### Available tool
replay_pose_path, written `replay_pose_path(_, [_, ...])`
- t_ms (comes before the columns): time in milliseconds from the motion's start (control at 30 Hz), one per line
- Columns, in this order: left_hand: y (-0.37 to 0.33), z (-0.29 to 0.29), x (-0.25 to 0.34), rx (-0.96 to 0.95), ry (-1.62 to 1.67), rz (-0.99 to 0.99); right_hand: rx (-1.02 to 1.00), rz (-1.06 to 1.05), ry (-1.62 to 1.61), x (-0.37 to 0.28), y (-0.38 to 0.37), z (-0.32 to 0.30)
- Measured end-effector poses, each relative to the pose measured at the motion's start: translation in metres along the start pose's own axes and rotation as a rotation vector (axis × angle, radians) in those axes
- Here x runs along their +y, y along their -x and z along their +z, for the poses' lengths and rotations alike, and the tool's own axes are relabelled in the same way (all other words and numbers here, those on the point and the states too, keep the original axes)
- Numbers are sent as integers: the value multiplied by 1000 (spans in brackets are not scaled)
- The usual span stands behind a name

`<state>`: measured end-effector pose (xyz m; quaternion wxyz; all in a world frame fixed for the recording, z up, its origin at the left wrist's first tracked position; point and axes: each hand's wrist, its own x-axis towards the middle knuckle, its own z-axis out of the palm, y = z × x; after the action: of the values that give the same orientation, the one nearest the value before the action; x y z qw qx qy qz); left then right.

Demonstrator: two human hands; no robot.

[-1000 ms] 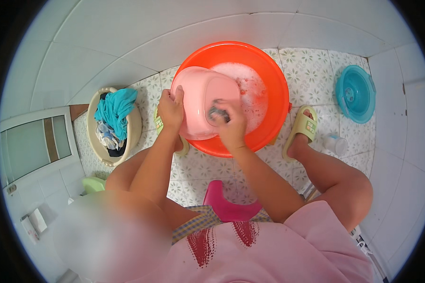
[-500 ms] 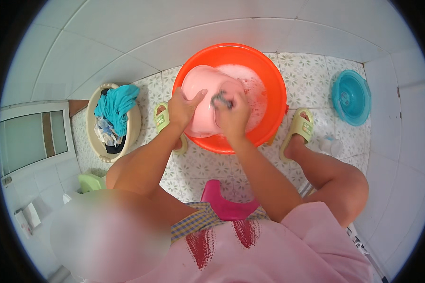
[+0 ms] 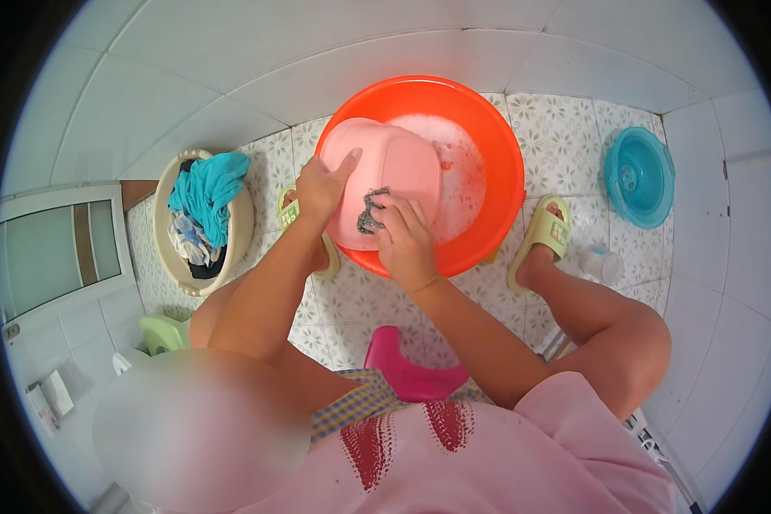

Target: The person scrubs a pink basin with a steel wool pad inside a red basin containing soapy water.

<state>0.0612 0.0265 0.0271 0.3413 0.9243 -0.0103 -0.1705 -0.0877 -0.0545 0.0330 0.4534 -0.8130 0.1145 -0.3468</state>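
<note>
Now left hand (image 3: 321,188) gripping pink basin (image 3: 385,176), slid leftward, right hand (image 3: 405,233) still clutching grey scourer (image 3: 370,212), lower.

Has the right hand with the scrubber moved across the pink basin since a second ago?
Yes. The right hand and grey scrubber have slid left across the pink basin, toward its rim near the left hand.

Single head view, steeply down, close overhead.

cream basket of clothes (image 3: 199,224) | teal basin (image 3: 640,177) | magenta stool (image 3: 407,370) | green slippers (image 3: 546,236)
</note>
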Motion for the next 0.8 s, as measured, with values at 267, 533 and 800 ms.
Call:
replay_pose_path(267, [5, -2, -1, 25, -92, 103, 24, 159, -24, 24, -39, 8])
replay_pose_path(533, [6, 4, 2, 23, -59, 169, 51, 149, 11, 28, -33, 8])
replay_pose_path(800, [4, -2, 6, 35, -116, 139, -10, 158, 13, 13, 3, 4])
